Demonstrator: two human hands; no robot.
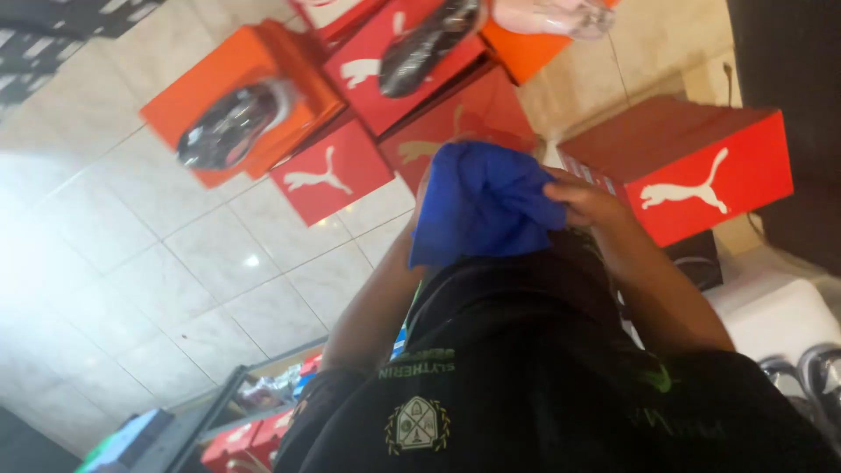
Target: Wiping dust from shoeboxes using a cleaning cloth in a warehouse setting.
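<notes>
Black shirt (526, 385) sits nearest; right hand (585, 203) pinches blue cloth (482, 206); left hand's grip, behind it, cannot be judged.

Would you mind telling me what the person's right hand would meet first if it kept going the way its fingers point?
Probably the blue cloth. The right hand already grips the cloth's edge, with its fingers pointing into the folds. Whatever lies beneath the cloth is hidden.

The blue cloth (484, 203) looks soft and matt, a woven rag bunched in folds. The red boxes (692, 166) are smooth matt cardboard. The floor (175, 263) is polished pale tile, glossy with glare. The dark shoe (229, 123) shines like synthetic leather
</notes>
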